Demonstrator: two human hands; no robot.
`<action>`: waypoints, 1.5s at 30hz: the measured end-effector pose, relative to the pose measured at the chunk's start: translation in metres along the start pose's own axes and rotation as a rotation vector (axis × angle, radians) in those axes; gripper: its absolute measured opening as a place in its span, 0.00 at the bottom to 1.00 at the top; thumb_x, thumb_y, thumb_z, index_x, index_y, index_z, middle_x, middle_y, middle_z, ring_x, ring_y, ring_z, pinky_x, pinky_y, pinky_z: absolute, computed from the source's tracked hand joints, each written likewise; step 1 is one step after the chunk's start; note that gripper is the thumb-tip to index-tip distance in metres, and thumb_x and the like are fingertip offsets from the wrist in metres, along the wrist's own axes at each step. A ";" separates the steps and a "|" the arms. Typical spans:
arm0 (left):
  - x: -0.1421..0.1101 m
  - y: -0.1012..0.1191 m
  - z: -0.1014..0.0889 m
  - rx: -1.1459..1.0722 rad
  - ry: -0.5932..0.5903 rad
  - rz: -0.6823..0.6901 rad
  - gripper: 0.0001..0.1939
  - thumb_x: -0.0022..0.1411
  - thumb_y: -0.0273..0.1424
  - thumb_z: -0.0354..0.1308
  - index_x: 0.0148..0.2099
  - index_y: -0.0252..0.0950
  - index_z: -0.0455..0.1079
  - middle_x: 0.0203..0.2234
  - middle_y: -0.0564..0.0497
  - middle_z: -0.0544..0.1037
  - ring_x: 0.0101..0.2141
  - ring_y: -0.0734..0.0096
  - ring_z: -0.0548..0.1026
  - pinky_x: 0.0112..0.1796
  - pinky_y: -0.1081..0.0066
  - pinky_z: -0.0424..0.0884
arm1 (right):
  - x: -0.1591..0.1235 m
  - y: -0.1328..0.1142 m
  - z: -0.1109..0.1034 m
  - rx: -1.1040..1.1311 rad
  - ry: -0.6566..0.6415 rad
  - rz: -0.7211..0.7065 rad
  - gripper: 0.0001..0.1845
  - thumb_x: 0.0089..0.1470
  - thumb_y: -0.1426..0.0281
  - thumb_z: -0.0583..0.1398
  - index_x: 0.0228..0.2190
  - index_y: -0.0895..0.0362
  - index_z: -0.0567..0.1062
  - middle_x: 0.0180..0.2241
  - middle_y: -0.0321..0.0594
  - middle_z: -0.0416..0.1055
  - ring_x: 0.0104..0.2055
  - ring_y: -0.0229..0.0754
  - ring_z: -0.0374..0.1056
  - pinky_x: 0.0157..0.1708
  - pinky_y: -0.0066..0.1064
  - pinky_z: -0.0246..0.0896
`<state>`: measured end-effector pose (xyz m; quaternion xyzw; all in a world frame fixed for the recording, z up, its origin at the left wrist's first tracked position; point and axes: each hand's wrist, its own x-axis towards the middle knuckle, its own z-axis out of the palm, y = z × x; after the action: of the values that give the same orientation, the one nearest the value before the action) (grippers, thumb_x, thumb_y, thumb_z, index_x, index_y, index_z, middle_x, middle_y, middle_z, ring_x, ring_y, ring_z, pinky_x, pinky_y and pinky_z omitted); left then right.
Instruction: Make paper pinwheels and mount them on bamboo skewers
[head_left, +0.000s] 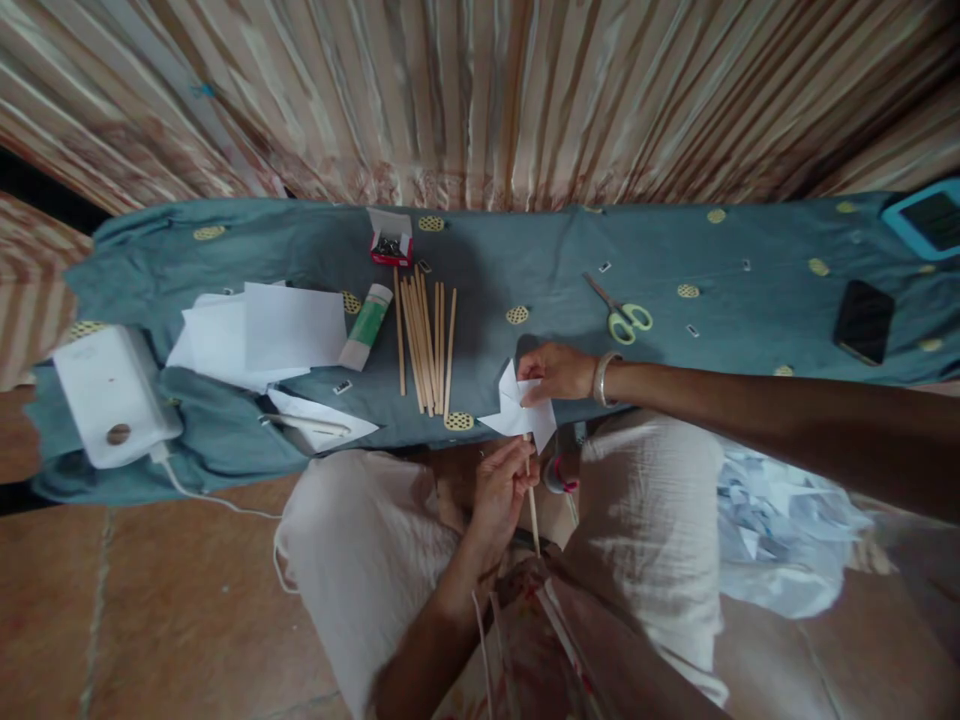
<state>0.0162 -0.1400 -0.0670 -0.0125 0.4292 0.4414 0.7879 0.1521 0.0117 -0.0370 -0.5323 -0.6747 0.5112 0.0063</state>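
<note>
A white paper pinwheel (pixel 541 422) sits at the table's front edge, on the upper end of a thin wooden stick (pixel 534 520). My left hand (pixel 501 490) is closed round the stick just below the paper blades. At the pinwheel's upper right, my right hand (pixel 559 372) pinches the paper with bent fingers. The stick's lower end points down towards my lap. Just left of the pinwheel lies a row of several loose wooden sticks (pixel 426 345). Green-handled scissors (pixel 622 315) rest beyond my right hand.
Left on the cloth-covered table (pixel 480 245) are a glue stick (pixel 367 325), a small box of metal pieces (pixel 391 240), paper sheets (pixel 292 325) and a white corded device (pixel 112 395). A phone (pixel 864 322) lies right. A bag of paper scraps (pixel 780 530) stands below.
</note>
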 end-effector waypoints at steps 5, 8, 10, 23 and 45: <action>0.001 -0.002 0.000 -0.020 -0.008 0.004 0.17 0.40 0.35 0.74 0.30 0.32 0.74 0.23 0.54 0.71 0.22 0.80 0.67 0.24 0.77 0.63 | 0.000 0.002 0.002 0.045 0.000 0.021 0.09 0.33 0.72 0.71 0.20 0.54 0.77 0.23 0.35 0.76 0.27 0.41 0.71 0.27 0.30 0.64; 0.002 -0.005 0.000 -0.022 -0.010 0.001 0.18 0.40 0.36 0.75 0.29 0.32 0.73 0.21 0.55 0.70 0.21 0.79 0.67 0.24 0.76 0.63 | 0.000 0.003 0.004 0.059 0.016 0.008 0.09 0.32 0.72 0.71 0.20 0.54 0.76 0.22 0.33 0.76 0.26 0.39 0.71 0.25 0.28 0.64; 0.003 -0.007 0.000 -0.021 -0.016 0.006 0.18 0.40 0.37 0.75 0.28 0.32 0.72 0.19 0.56 0.68 0.21 0.79 0.66 0.25 0.75 0.63 | 0.000 0.003 0.004 0.054 0.022 0.000 0.10 0.32 0.71 0.71 0.20 0.54 0.76 0.22 0.33 0.76 0.26 0.39 0.71 0.25 0.28 0.63; -0.001 0.005 -0.001 0.034 0.047 0.007 0.18 0.37 0.34 0.74 0.31 0.30 0.76 0.24 0.52 0.73 0.20 0.82 0.65 0.21 0.76 0.57 | 0.004 -0.007 0.001 -0.020 -0.010 0.051 0.10 0.32 0.75 0.72 0.18 0.54 0.76 0.20 0.35 0.73 0.27 0.42 0.69 0.28 0.32 0.60; 0.002 0.028 -0.002 0.111 0.106 0.046 0.14 0.32 0.33 0.72 0.22 0.30 0.75 0.17 0.52 0.73 0.13 0.87 0.56 0.18 0.76 0.48 | -0.005 -0.029 -0.002 -0.200 -0.054 0.101 0.07 0.37 0.75 0.68 0.24 0.58 0.76 0.24 0.35 0.75 0.28 0.38 0.69 0.26 0.27 0.58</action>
<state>-0.0046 -0.1229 -0.0597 0.0179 0.4942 0.4337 0.7533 0.1351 0.0120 -0.0128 -0.5496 -0.6945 0.4553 -0.0906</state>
